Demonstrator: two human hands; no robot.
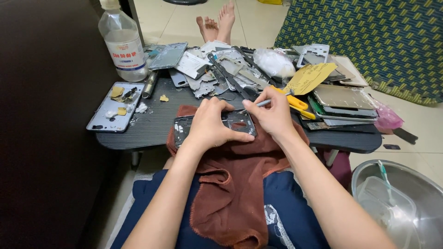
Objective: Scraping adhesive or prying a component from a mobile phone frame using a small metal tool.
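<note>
Our left hand (210, 125) pins the dark phone frame (237, 123) onto the brown cloth (230, 184) at the desk's (152, 124) near edge, while our right hand (273, 115) pinches a slim metal tool (264, 103) against it.

A home phone-repair corner is shown: a low black desk (152, 124) heaped with phone parts (221, 69), set on a tiled floor (258, 20).

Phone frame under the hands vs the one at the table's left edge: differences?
The dark frame lies on the brown cloth, pinned by the left hand, while the right hand works a thin tool on it. The silver frame lies untouched on the table, holding scraps. Both lie flat, stripped.
</note>
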